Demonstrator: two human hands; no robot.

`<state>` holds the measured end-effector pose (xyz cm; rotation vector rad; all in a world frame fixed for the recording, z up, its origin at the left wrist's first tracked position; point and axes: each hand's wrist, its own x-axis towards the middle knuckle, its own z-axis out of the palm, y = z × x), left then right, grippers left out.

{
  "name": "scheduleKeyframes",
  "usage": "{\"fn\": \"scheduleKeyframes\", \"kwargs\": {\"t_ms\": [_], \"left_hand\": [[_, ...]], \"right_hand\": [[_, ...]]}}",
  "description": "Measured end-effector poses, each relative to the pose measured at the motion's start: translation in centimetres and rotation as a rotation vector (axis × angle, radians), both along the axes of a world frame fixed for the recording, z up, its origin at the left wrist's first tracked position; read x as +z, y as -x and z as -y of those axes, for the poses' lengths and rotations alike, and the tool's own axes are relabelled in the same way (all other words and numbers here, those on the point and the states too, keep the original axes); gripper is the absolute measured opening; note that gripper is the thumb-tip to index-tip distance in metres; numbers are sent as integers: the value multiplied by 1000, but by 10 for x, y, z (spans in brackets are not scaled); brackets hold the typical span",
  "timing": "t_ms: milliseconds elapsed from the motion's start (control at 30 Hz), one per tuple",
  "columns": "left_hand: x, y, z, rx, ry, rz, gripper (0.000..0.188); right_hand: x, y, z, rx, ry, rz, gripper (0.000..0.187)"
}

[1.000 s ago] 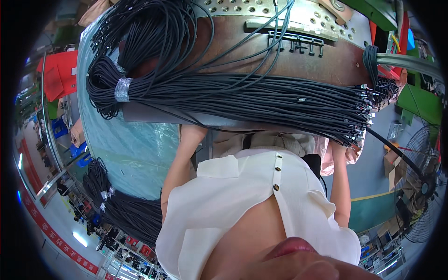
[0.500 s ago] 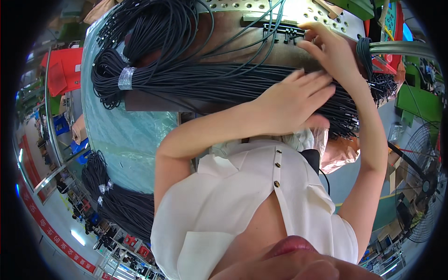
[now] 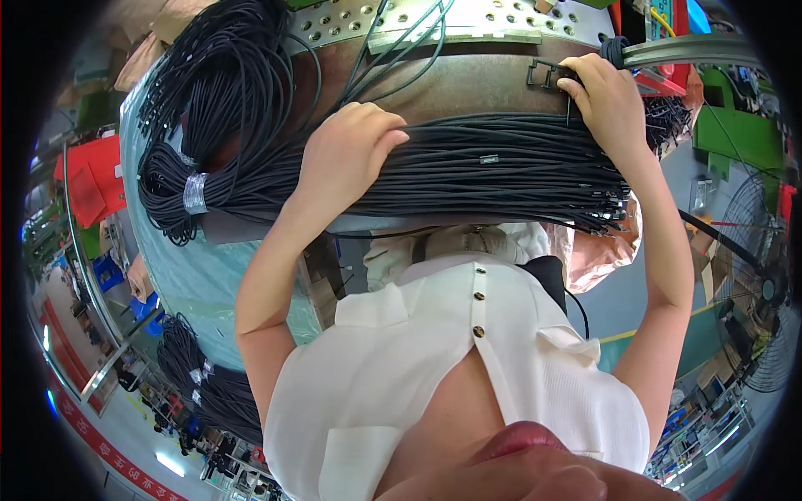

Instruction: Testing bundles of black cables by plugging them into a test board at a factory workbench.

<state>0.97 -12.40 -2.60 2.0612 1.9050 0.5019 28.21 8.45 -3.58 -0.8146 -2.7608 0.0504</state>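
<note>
A long bundle of thin black cables [image 3: 501,175] lies across the work surface in front of me. My left hand [image 3: 347,159] rests over its upper left part with curled fingers, closed on cables there; exactly which strands it grips is hidden. Several loose dark cables [image 3: 399,54] run up from beside that hand. At the bundle's upper right, my right hand [image 3: 606,100] pinches a small black plastic frame-like piece [image 3: 545,73], which sticks out to the left of its fingertips. A silver band [image 3: 195,194] wraps the bundle's looped left end.
A perforated metal plate [image 3: 334,23] lies along the far edge. More coiled black cables [image 3: 225,75] are heaped at the far left, another bundle [image 3: 221,392] at the lower left. A curved metal bar [image 3: 693,52] juts in at right, above a black fan [image 3: 764,288].
My left hand has moved left from near the right hand onto the bundle. The loose cables have shifted left. The row of black plastic pieces now shows only a short part by my right hand.
</note>
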Motion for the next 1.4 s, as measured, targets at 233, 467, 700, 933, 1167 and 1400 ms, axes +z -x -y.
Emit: {"fn": "scheduleKeyframes", "kwargs": {"t_ms": [233, 467, 700, 933, 1167, 1400], "left_hand": [[31, 8, 7, 193, 284, 570, 21], [19, -73, -74, -383, 620, 422, 41], [22, -140, -87, -61, 996, 1296, 32], [10, -136, -7, 158, 667, 1737, 28], [9, -117, 5, 399, 398, 1861, 32], [8, -114, 4, 553, 416, 1962, 28]], "right_hand": [[140, -66, 25, -254, 271, 129, 25], [105, -28, -8, 71, 228, 325, 33], [-27, 102, -44, 503, 32, -88, 31], [-12, 135, -36, 333, 240, -231, 33], [-22, 86, -23, 309, 261, -15, 24], [-2, 38, 30, 283, 360, -220, 16]]}}
